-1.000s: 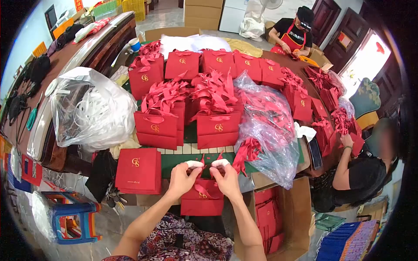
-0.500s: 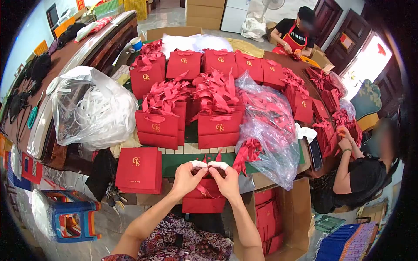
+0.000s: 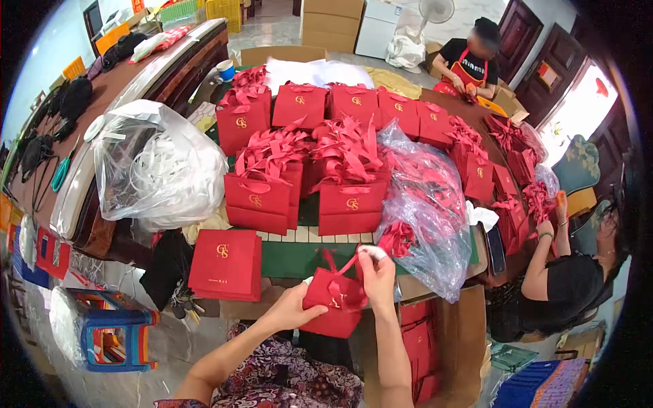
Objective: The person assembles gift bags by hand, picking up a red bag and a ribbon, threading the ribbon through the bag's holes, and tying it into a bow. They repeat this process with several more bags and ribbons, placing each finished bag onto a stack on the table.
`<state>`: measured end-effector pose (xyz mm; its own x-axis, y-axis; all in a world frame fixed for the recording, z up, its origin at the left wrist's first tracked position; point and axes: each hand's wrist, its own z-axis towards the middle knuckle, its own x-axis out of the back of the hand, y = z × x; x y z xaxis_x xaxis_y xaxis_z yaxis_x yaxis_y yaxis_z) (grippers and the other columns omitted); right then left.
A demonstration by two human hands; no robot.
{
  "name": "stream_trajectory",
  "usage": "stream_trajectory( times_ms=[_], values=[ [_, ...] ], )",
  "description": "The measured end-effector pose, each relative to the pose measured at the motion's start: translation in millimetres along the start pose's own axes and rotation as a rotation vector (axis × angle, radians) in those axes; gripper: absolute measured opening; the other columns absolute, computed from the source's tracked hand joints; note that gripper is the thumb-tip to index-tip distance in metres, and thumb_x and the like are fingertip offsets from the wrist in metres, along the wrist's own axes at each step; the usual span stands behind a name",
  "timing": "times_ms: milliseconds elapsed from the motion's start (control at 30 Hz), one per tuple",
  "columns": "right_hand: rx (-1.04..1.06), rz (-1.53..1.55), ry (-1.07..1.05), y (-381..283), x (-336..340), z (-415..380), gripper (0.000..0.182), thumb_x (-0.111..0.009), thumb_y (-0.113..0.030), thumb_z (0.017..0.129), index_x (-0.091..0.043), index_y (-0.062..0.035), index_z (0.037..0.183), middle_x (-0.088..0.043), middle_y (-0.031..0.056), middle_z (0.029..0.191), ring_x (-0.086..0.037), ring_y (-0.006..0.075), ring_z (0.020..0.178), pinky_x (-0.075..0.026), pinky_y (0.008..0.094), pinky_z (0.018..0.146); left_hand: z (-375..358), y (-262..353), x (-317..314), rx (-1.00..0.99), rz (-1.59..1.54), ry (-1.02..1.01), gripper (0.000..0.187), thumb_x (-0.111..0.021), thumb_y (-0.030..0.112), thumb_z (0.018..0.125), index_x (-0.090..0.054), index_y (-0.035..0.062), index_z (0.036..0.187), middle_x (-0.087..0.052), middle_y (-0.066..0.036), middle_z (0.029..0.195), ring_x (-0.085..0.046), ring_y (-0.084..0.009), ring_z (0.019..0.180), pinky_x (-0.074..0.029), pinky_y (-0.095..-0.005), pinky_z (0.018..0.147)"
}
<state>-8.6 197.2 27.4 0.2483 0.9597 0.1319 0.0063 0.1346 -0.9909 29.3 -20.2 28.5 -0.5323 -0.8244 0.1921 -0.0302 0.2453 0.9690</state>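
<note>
A small red paper bag [image 3: 331, 319] with a gold logo is tilted at the near table edge. My left hand [image 3: 294, 307] grips its left side, thumb across the front. My right hand [image 3: 376, 273], with white wrapping on a fingertip, pinches a red ribbon above the bag's right side. Left of them lies a stack of flat red bags [image 3: 224, 265]. Farther back stand red bags with bunched ribbons [image 3: 257, 204], and to the right a clear plastic bag [image 3: 428, 224] holds red ribbons.
A cardboard box [image 3: 462, 340] with red bags stands below on the right. A clear bag of white ribbons [image 3: 160, 166] is on the left. One person [image 3: 564, 279] sits at the right handling red ribbons; another [image 3: 469, 61] works at the back right. Stacked stools [image 3: 115, 330] stand lower left.
My hands have moved apart: the left went down onto the bag's side, the right moved right, drawing up ribbon. The bag is now tilted. The view has shifted slightly.
</note>
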Motion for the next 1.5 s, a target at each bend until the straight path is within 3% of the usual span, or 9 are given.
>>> stream_trajectory(
  times_ms=[100, 233, 433, 500, 733, 1000, 1100, 1300, 1500],
  values=[
    [0.087, 0.088, 0.121, -4, 7, 25, 0.017, -0.061, -0.014, 0.098, -0.068, 0.0009, 0.102, -0.063, -0.0026, 0.085, -0.053, 0.0045, 0.075, -0.044, 0.0221, 0.068, -14, -5, -2, -0.065, 0.097, 0.014, 0.068, -0.074, 0.020, 0.085, -0.042, -0.0031, 0.141, -0.068, -0.023, 0.111, -0.067, -0.0310, 0.107, -0.052, -0.0396, 0.092],
    [0.098, 0.076, 0.098, -1, 0, 28, 0.015, -0.062, -0.012, 0.098, -0.068, 0.0009, 0.103, -0.065, -0.0023, 0.086, -0.055, 0.0053, 0.077, -0.045, 0.0222, 0.069, -18, -3, 5, -0.048, 0.043, 0.008, 0.067, -0.074, 0.019, 0.085, -0.042, -0.0036, 0.140, -0.068, -0.024, 0.112, -0.067, -0.0312, 0.107, -0.052, -0.0398, 0.092],
    [0.114, 0.193, 0.140, -4, -6, 8, 0.033, -0.056, -0.009, 0.101, -0.055, 0.0013, 0.133, -0.066, 0.0069, 0.111, -0.062, 0.0126, 0.102, -0.051, 0.0260, 0.087, -18, 18, 32, -0.029, -0.198, 0.074, 0.055, -0.065, 0.015, 0.094, -0.043, -0.0023, 0.141, -0.063, -0.012, 0.125, -0.059, -0.0170, 0.116, -0.047, -0.0330, 0.100],
    [0.117, 0.102, 0.201, -4, -14, -8, 0.030, -0.055, -0.012, 0.102, -0.059, -0.0028, 0.130, -0.066, 0.0047, 0.107, -0.062, 0.0112, 0.095, -0.050, 0.0252, 0.079, -12, 36, 53, 0.020, -0.552, 0.194, 0.047, -0.060, 0.012, 0.098, -0.044, -0.0004, 0.141, -0.058, -0.006, 0.131, -0.052, -0.0120, 0.119, -0.043, -0.0310, 0.103],
    [0.287, -0.063, 0.040, -12, -60, -59, 0.013, -0.060, -0.003, 0.096, -0.068, -0.0022, 0.106, -0.065, 0.0043, 0.099, -0.059, 0.0140, 0.090, -0.048, 0.0270, 0.080, 27, 48, 157, -0.310, -0.279, 0.558, 0.032, -0.065, 0.003, 0.093, -0.060, -0.0024, 0.123, -0.068, -0.004, 0.111, -0.061, -0.0110, 0.101, -0.051, -0.0296, 0.090],
    [0.414, -0.294, -0.177, -14, -102, -80, 0.016, -0.067, -0.002, 0.090, -0.071, -0.0060, 0.105, -0.065, 0.0097, 0.095, -0.061, 0.0182, 0.073, -0.049, 0.0292, 0.064, 37, -37, 201, -0.205, 0.025, 0.626, 0.032, -0.070, 0.002, 0.089, -0.060, -0.0036, 0.120, -0.069, -0.008, 0.111, -0.063, -0.0125, 0.099, -0.052, -0.0310, 0.090],
    [0.424, -0.349, -0.219, -20, -117, -81, 0.016, -0.072, -0.007, 0.088, -0.070, -0.0049, 0.104, -0.065, 0.0098, 0.095, -0.062, 0.0192, 0.075, -0.050, 0.0309, 0.064, 36, -43, 202, -0.084, 0.344, 0.745, 0.039, -0.074, 0.008, 0.087, -0.056, -0.0045, 0.119, -0.070, -0.013, 0.106, -0.066, -0.0167, 0.095, -0.054, -0.0331, 0.084],
    [0.107, -0.480, -0.348, -43, -155, -71, 0.047, -0.078, -0.037, 0.083, -0.061, -0.0003, 0.107, -0.066, 0.0115, 0.083, -0.066, 0.0269, 0.072, -0.053, 0.0377, 0.066, 33, -28, 185, -0.083, 0.706, 0.872, 0.058, -0.079, 0.018, 0.081, -0.045, -0.0055, 0.122, -0.065, -0.028, 0.098, -0.064, -0.0462, 0.090, -0.052, -0.0473, 0.079],
    [-0.021, -0.335, -0.364, -11, -145, -67, 0.045, -0.080, -0.026, 0.083, -0.058, 0.0004, 0.112, -0.066, 0.0081, 0.080, -0.065, 0.0152, 0.067, -0.053, 0.0313, 0.061, 28, -7, 172, -0.055, 0.716, 0.852, 0.073, -0.071, 0.010, 0.085, -0.030, -0.0150, 0.139, -0.052, -0.039, 0.121, -0.053, -0.0533, 0.112, -0.043, -0.0486, 0.098]
  ],
)
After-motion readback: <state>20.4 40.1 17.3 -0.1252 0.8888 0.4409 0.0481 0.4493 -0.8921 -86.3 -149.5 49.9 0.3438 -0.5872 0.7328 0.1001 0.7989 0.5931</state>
